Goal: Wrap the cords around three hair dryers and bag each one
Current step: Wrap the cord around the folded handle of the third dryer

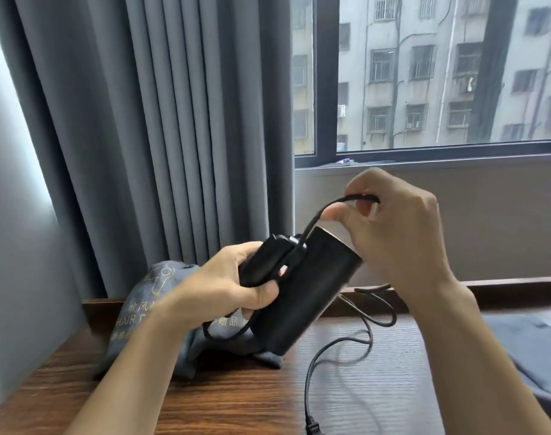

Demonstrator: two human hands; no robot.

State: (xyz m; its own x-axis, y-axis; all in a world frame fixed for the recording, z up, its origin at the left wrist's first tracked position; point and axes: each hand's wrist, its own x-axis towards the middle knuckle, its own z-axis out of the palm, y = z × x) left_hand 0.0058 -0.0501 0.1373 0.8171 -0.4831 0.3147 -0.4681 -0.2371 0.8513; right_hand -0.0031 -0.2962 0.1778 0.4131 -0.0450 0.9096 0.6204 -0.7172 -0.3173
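A black hair dryer (302,290) is held above the wooden table (236,400), its barrel tilted up to the right. My left hand (224,287) grips its folded handle. My right hand (393,227) is above the barrel's top end and pinches the black cord (318,215), which rises from the handle joint. The rest of the cord (340,343) loops loosely down over the table to the plug (313,430) at the bottom edge. A grey drawstring bag (148,302) with gold print lies on the table behind my left hand.
Grey curtains (142,120) hang behind the table on the left. A window (424,73) and its sill run along the back right. Dark grey fabric (528,350) lies at the table's right side.
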